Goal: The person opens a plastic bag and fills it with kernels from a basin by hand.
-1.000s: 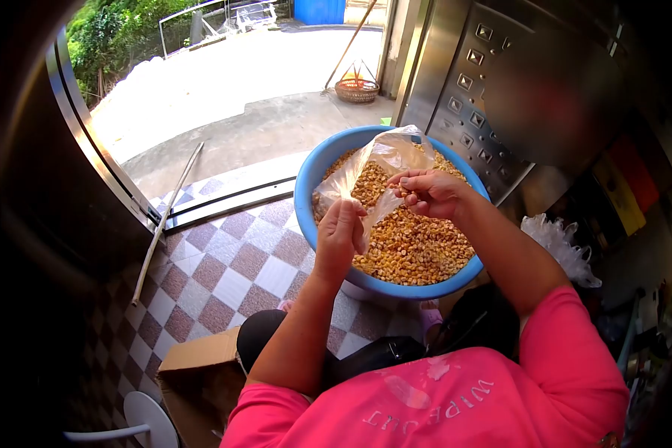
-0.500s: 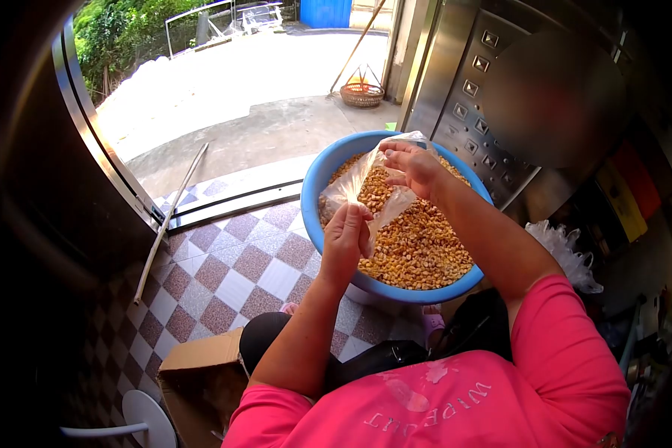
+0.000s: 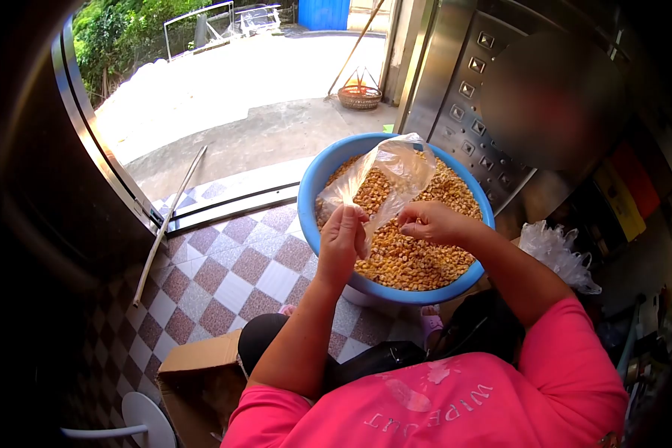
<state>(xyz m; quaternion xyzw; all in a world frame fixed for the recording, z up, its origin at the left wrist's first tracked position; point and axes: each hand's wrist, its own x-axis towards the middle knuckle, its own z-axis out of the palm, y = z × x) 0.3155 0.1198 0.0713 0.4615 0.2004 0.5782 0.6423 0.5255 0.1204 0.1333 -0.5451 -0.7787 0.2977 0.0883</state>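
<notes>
A clear plastic bag (image 3: 411,166) lies spread over corn kernels (image 3: 418,261) in a large blue tub (image 3: 311,179). My left hand (image 3: 343,237) is closed, pinching a gathered part of the bag between thumb and fingers at the tub's near left side. Over the kernels, my right hand (image 3: 434,223) has its fingers curled in beside the bag's lower edge. Whether a bit of the bag is between those fingertips is hard to make out.
A cardboard box (image 3: 201,358) and a white round-based item (image 3: 149,418) stand at lower left. A pole (image 3: 170,215) leans across the door sill. Crumpled plastic bags (image 3: 558,254) lie to the right. A wicker basket (image 3: 360,97) sits outside near the metal door (image 3: 444,89).
My right hand has come down and back from the bag's upper part to its lower edge, fingers curling in. The bag's upper part now sags over the kernels. My left hand keeps its pinch.
</notes>
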